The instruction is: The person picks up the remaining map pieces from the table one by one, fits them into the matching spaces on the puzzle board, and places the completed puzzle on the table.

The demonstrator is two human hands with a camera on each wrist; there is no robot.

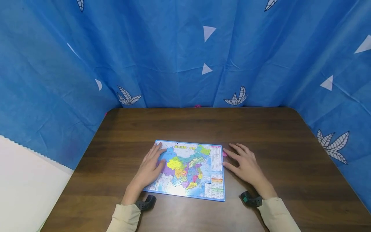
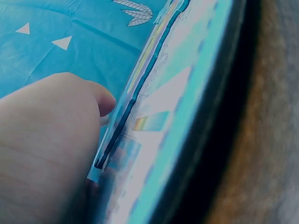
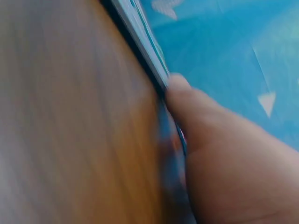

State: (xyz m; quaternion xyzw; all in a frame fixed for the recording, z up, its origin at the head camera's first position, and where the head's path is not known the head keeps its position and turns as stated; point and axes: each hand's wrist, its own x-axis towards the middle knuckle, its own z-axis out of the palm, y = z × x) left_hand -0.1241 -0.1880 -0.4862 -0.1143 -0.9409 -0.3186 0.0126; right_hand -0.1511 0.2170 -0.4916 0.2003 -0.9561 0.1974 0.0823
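Had the left hand resting over the left part of a map board, fingers loosely spread, thumb set apart, pinching nothing visible. Held the right hand at the board's right side, fingers spread, thumb apparently touching the rim in the right wrist view; could not tell how hard. Saw a small pink thing near the right index fingertip, too small to make out. Found the board lying apparently flat, printed side up, a little nearer the table's left edge than its right, well apart from the far edge and its 2 corners.

Judged the board likely light and stiff, hardly fragile, but glossy and so perhaps slippery under flat fingertips. Judged it best taken by its 2 short sides, thumbs above and fingers hooked below, rather than by the smooth printed face.

Wore 2 black wristbands and pale sleeves. Noted a blue curtain beyond the table's far edge and along its right edge.
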